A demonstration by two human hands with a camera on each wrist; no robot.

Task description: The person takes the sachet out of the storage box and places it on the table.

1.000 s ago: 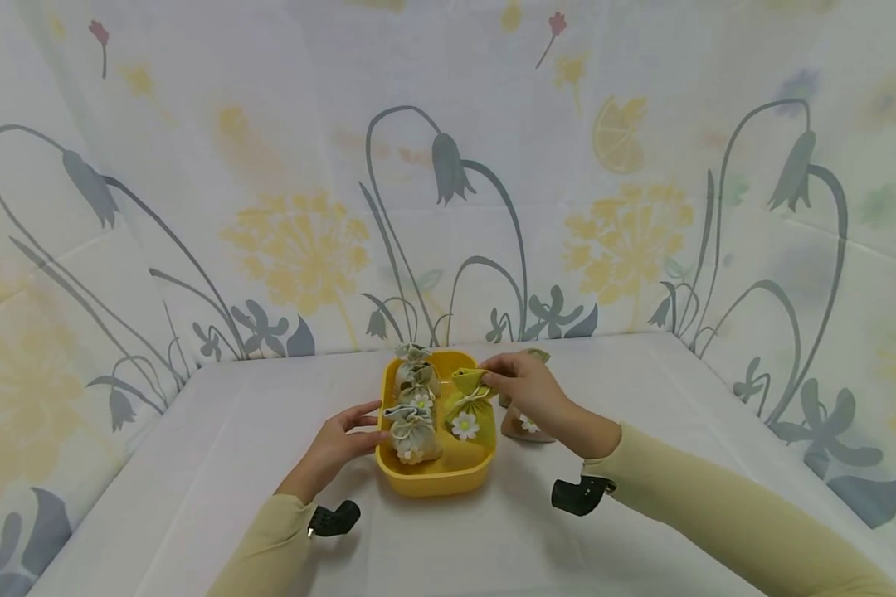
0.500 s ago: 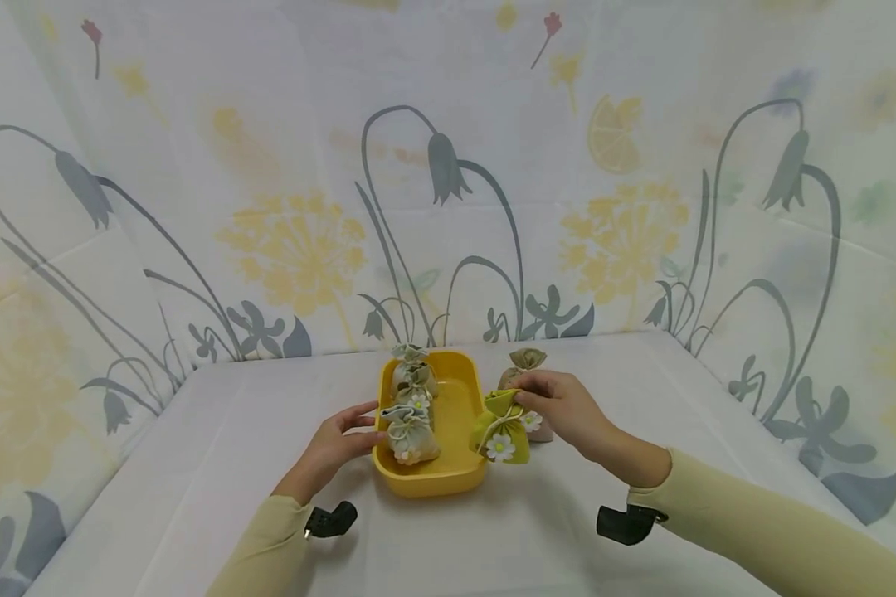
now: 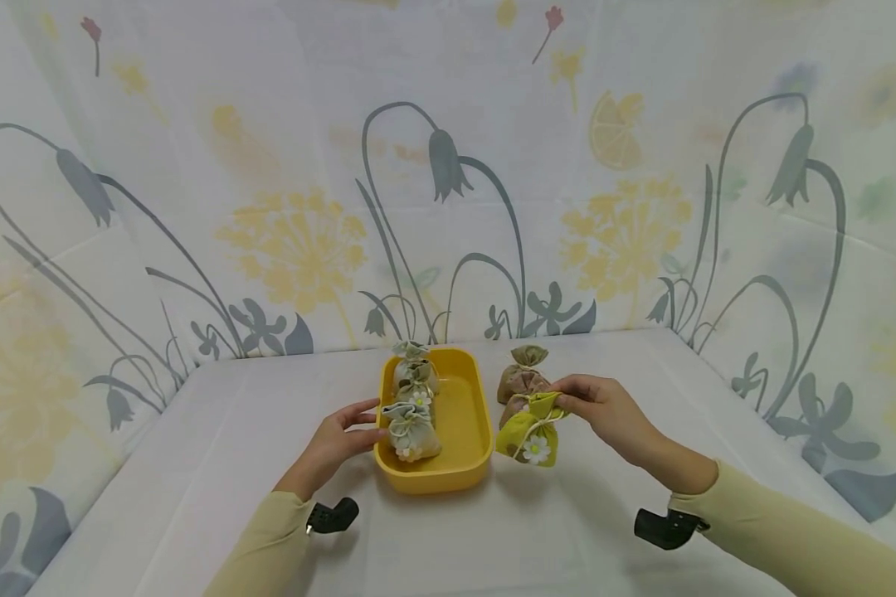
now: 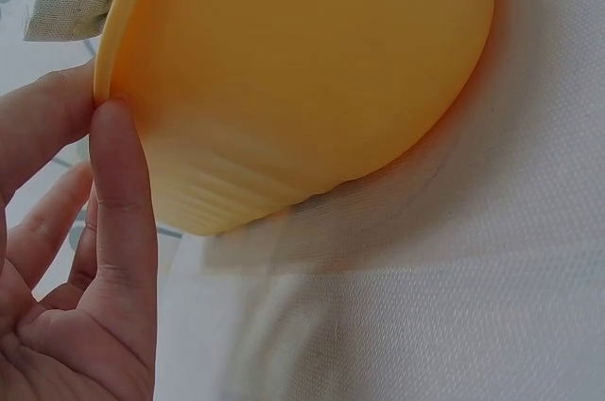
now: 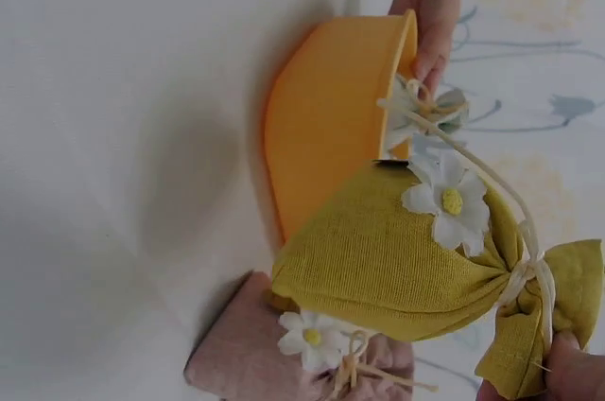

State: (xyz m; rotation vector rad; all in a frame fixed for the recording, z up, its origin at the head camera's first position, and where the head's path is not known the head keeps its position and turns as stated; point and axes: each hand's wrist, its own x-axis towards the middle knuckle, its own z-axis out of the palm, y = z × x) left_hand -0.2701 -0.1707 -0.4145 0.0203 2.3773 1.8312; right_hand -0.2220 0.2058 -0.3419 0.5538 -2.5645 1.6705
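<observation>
My left hand (image 3: 334,439) pinches the left rim of a yellow tub (image 3: 435,482) between thumb and finger; the left wrist view shows the thumb on the outer wall. My right hand (image 3: 608,410) holds a yellow-green drawstring pouch (image 3: 518,438) by its gathered top, just right of the tub. The pouch hangs tilted, with a white fabric flower on its front. It partly covers a pink pouch (image 5: 250,349) with a similar flower. Along the tub's left side, pouches stand in a row: a pale one (image 3: 411,438) in front and others behind it.
A brown pouch (image 3: 509,385) stands on the white-covered table (image 3: 448,547) behind the pink one, right of the tub. The tub's bare floor (image 3: 459,414) shows on its right side. A floral cloth (image 3: 448,274) hangs behind the table.
My right hand has lifted the yellow-green pouch out of the tub's right side and carried it rightward, in front of the pink pouch. My left hand has stayed at the rim.
</observation>
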